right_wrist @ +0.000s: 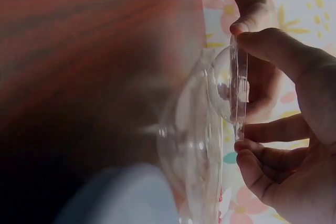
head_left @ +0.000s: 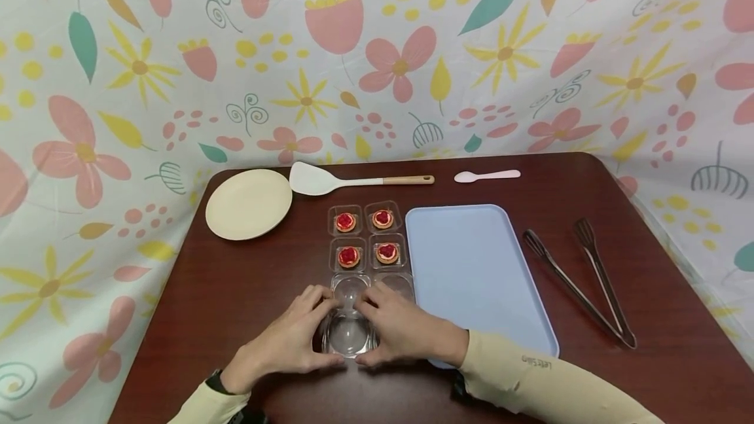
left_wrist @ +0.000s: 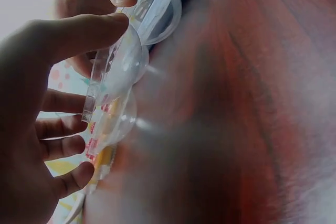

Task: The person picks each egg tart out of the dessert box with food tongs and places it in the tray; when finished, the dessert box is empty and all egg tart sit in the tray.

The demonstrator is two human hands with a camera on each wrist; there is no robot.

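Observation:
At the near end of two columns of clear square plastic containers, both hands hold one clear domed plastic container (head_left: pixel 349 335) between them. The left hand (head_left: pixel 294 335) grips its left side, thumb on the near edge and fingers farther up. On the opposite side the right hand (head_left: pixel 406 326) pinches the rim between thumb and fingertips, as the right wrist view shows with the container (right_wrist: pixel 239 85) above the table. Just beyond lie another clear container (head_left: pixel 351 288) and a clear container (head_left: pixel 396 283), partly behind the right hand. Farther back, several containers each hold a red-topped tart (head_left: pixel 349 257).
A light blue tray (head_left: pixel 471 267) lies right of the containers, under the right forearm. Metal tongs (head_left: pixel 601 293) lie spread beyond it. Along the back are a cream plate (head_left: pixel 249 205), a white spatula (head_left: pixel 315 179) with a wooden handle, and a small pink spoon (head_left: pixel 487 176).

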